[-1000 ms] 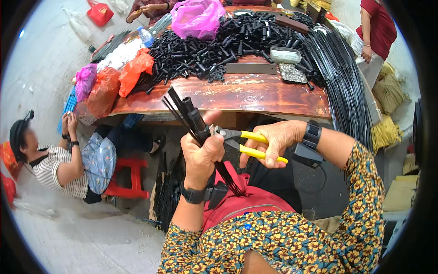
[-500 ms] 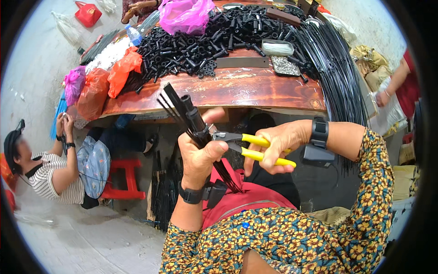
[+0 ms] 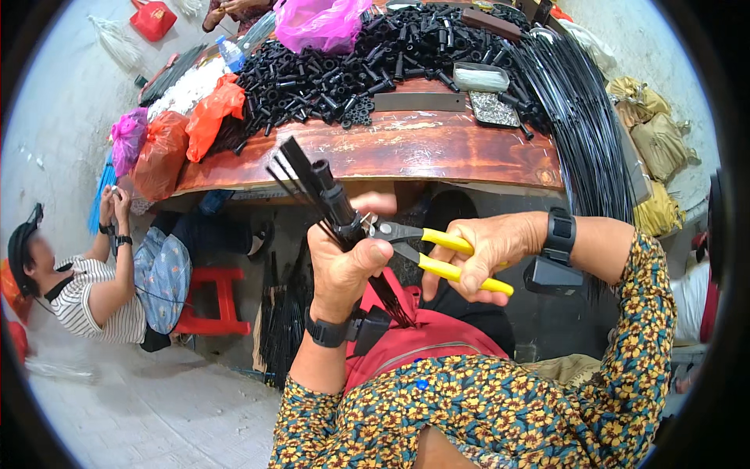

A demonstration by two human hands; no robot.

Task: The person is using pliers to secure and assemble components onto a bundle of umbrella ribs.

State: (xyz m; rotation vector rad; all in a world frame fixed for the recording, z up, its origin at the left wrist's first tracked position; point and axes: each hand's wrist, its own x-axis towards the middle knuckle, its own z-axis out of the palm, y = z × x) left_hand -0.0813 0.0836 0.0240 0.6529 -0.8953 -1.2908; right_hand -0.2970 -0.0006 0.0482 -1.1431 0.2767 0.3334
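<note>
Bundle of thin black rods [image 3: 303, 176] with a black tube [image 3: 337, 205], held up in the air off the near edge of the bench [image 3: 375, 154]; lower ends reach down to red cloth [image 3: 426, 336] at the lap. Left hand [image 3: 334, 270] wraps the bundle, thumb across, index finger sticking out past the tube. Right hand [image 3: 486, 254] curls round yellow-handled pliers [image 3: 441, 270], handles partly spread, metal tips at the tube's side. Silvery bit [image 3: 368, 220] there, too small to identify. Can't tell whether the tips bite.

Handling, judged by look: light, rods stiff but springy, smooth, likely to slide on each other; tube probably hard plastic, not fragile. Best hold: full wrap just below the tube, thumb locking; pliers well back on the handles.

Versus one second earlier: both grips and tip position about the same. Co-worker in red, then standing by the bench's far right corner, now only a strip of clothing [image 3: 691, 305] at the view's right rim.
</note>
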